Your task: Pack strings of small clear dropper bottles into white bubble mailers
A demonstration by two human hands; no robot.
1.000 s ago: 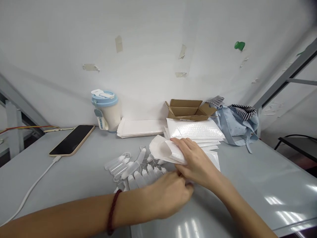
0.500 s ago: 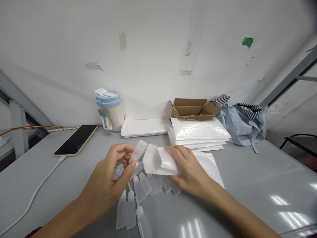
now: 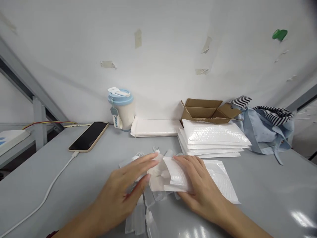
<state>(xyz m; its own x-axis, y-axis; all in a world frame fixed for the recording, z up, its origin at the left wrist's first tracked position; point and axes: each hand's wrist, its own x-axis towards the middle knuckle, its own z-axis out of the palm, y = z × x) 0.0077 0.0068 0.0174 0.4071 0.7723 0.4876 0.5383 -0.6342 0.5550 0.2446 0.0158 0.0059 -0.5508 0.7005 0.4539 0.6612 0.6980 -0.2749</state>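
Observation:
My right hand (image 3: 198, 188) holds a white bubble mailer (image 3: 218, 177) by its open mouth on the grey table (image 3: 260, 185), thumb under the flap and fingers on top. My left hand (image 3: 123, 191) reaches to that mouth with fingers stretched out, the fingertips at the mailer's opening. Whether a bottle is between those fingers is hidden. Several small clear plastic squeeze bottles (image 3: 138, 215) lie on the table under and below my left hand.
A stack of white bubble mailers (image 3: 213, 138) lies behind, with flat white envelopes (image 3: 156, 127) to its left. An open cardboard box (image 3: 205, 110), a blue-lidded cup (image 3: 121, 109), a phone (image 3: 89, 140) on a white cable, and a blue cloth bag (image 3: 267, 129) stand along the wall.
My left hand lifted one clear bottle from the pile, carried it to the mailer's mouth and now has its fingers stretched at the opening. The view shifted left.

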